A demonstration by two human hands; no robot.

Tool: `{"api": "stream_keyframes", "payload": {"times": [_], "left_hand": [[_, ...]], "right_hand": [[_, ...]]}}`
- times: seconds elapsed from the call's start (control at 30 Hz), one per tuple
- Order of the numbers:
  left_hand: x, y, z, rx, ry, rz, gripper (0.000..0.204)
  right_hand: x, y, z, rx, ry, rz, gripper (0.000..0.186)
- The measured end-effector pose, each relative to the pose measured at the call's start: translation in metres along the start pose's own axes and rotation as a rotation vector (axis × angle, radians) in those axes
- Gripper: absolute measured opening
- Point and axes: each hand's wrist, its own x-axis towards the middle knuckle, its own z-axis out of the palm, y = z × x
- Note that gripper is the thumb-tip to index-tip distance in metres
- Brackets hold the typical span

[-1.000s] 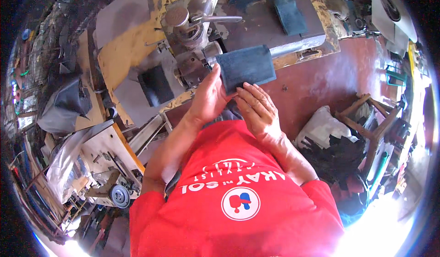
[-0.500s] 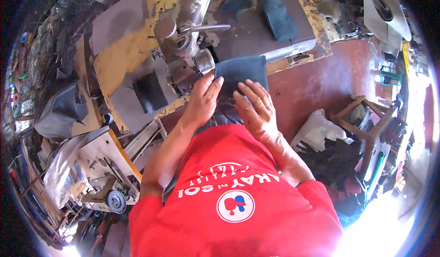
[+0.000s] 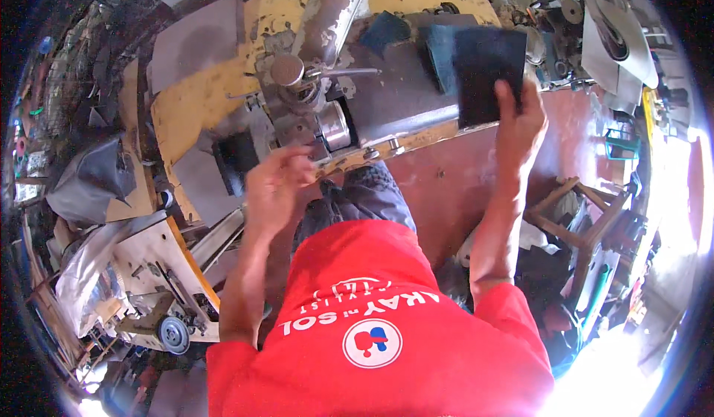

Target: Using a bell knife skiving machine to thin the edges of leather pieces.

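Observation:
My right hand (image 3: 522,123) pinches the near edge of a dark rectangular sheet (image 3: 489,71), leather-like, and holds it up over the right end of the worktable. Behind the sheet lies a stack of blue-grey pieces (image 3: 440,59), partly covered by it. My left hand (image 3: 281,183) is at the front of a bench machine (image 3: 297,105), its fingers bent and smeared by motion. Whether they hold anything I cannot make out. Left of that hand, another black piece (image 3: 238,157) rests on a grey sheet (image 3: 204,183). A shiny metal cylinder (image 3: 335,125) shows at the machine's front.
A crumpled blue-grey piece (image 3: 385,32) lies on the worktable (image 3: 271,8), behind the machine. Left of me stands a pale board with a pulley wheel (image 3: 174,335). To the right are a wooden frame (image 3: 587,212) and a dark heap of scraps (image 3: 532,268) on the floor.
My right hand has carried the sheet from in front of the machine to the far right. The left hand has let go of it and dropped leftward.

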Motion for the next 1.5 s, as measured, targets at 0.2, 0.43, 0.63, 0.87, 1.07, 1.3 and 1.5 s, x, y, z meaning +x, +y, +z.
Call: {"api": "stream_keyframes", "payload": {"times": [0.2, 0.43, 0.63, 0.87, 1.07, 1.3, 1.5], "left_hand": [[-0.011, -0.048, -0.092, 0.242, 0.411, -0.119, 0.026], [-0.014, -0.095, -0.147, 0.801, 0.496, 0.033, 0.024], [0.023, -0.117, -0.162, 1.057, 0.353, 0.138, 0.026], [0.037, -0.128, -0.149, 1.298, 0.383, 0.271, 0.036], [0.036, -0.161, -0.161, 1.007, 0.583, -0.125, 0.029], [-0.003, -0.090, -0.138, 0.431, 0.556, -0.101, 0.024], [-0.029, -0.003, -0.074, 0.329, 0.430, -0.131, 0.012]], "right_hand": [[0.035, 0.094, 0.070, -0.750, 0.133, -0.326, 0.042], [0.006, 0.081, 0.099, -0.490, -0.002, -0.574, 0.042], [-0.005, 0.083, 0.104, -0.587, -0.105, -0.565, 0.036], [-0.020, 0.021, 0.062, -0.250, 0.016, -0.544, 0.029], [-0.073, -0.021, 0.054, -0.052, -0.137, -0.448, 0.025], [-0.163, -0.030, 0.090, 0.227, -0.643, -0.361, 0.029], [-0.183, -0.057, 0.120, 0.569, -0.888, -0.055, 0.052]]}}
